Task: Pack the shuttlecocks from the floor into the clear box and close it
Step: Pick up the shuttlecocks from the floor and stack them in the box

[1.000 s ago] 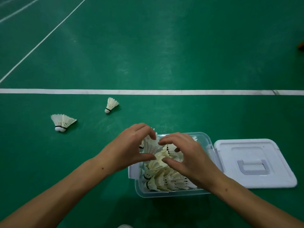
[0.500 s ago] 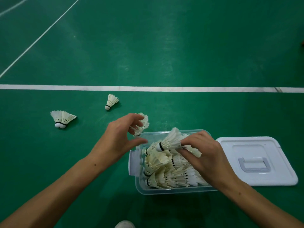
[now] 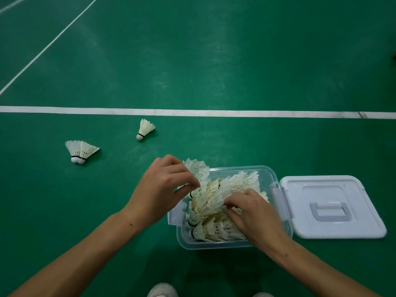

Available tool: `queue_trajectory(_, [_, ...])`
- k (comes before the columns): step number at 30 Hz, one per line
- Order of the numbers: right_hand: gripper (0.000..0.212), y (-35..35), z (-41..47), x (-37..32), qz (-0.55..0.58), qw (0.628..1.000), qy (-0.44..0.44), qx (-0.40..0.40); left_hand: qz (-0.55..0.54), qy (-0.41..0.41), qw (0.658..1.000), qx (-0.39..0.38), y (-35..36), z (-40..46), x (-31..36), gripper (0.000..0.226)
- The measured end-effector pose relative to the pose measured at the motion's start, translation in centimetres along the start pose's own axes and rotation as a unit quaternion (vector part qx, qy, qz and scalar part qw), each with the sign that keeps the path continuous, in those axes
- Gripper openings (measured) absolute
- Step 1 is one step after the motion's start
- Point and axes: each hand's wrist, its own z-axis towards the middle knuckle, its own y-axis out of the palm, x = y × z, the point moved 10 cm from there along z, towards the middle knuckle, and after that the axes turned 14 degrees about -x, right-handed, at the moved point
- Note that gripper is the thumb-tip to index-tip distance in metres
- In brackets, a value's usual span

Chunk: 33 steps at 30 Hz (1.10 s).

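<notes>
The clear box (image 3: 276, 183) stands on the green floor with several white shuttlecocks (image 3: 211, 228) piled inside. My left hand (image 3: 162, 185) hovers over the box's left end and pinches a shuttlecock (image 3: 198, 169) by its base. My right hand (image 3: 255, 215) is inside the box, fingers curled round a shuttlecock (image 3: 216, 198) lying on the pile. The white lid (image 3: 330, 207) lies flat to the right of the box, handle up. Two shuttlecocks (image 3: 80, 150) lie together on the floor at the left, and a single one (image 3: 144, 128) lies nearer the white line.
A white court line (image 3: 235, 113) runs across the floor beyond the box; a thinner line (image 3: 47, 45) slants at the upper left. The toes of white shoes (image 3: 162, 290) show at the bottom edge.
My right hand has lowered its shuttlecock onto the pile. My left hand has moved right with its shuttlecock to the box's left end.
</notes>
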Motion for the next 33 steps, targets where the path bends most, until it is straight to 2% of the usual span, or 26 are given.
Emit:
queue_trajectory(3, [0.015,0.3,0.6,-0.2,0.007,1.0,0.008,-0.005,0.035,0.015,0.999,0.0,0.3,-0.2,0.7,0.012])
queue_trajectory(7, [0.018,0.4,1.0,0.1,0.012,0.999,0.013,-0.027,0.014,0.027,0.999,-0.02,1.4,0.0,1.4,0.014])
queue_trajectory(10, [0.034,0.3,0.4,0.7,0.029,0.998,0.017,-0.058,-0.022,0.025,0.998,-0.049,2.0,0.4,1.3,0.019])
queue_trajectory(13, [0.048,-2.4,-0.9,1.1,0.052,0.998,0.013,-0.026,-0.065,0.028,0.995,-0.067,1.8,1.2,1.6,0.02])
queue_trajectory(17, [0.042,-6.9,-1.9,0.5,0.041,0.996,-0.033,0.072,-0.084,0.048,0.992,-0.084,1.3,2.9,2.8,0.011])
queue_trajectory(21, [0.042,-7.4,-0.9,-1.7,-0.013,0.992,-0.09,0.089,-0.099,0.057,0.989,-0.093,0.8,4.5,3.9,0.003])
queue_trajectory(25, [0.023,-7.2,-0.3,-2.1,-0.03,0.986,-0.111,0.118,-0.121,0.066,0.987,-0.08,0.5,5.3,4.5,0.006])
queue_trajectory(27, [0.017,-7.2,-0.5,-2.0,-0.037,0.984,-0.115,0.129,-0.125,0.067,0.987,-0.071,0.4,5.4,4.6,0.013])
queue_trajectory(29, [0.014,-7.6,-0.9,-1.5,-0.023,0.984,-0.108,0.137,-0.134,0.053,0.988,-0.056,0.2,5.2,4.2,0.031])
queue_trajectory(31, [0.014,-8.2,-1.5,-0.3,0.015,0.984,-0.087,0.155,-0.145,0.015,0.988,-0.052,0.2,4.6,2.7,0.051])
queue_trajectory(33, [0.015,-8.7,-2.2,1.4,0.053,0.981,-0.059,0.175,-0.108,-0.037,0.99,-0.086,1.3,3.7,0.8,0.064])
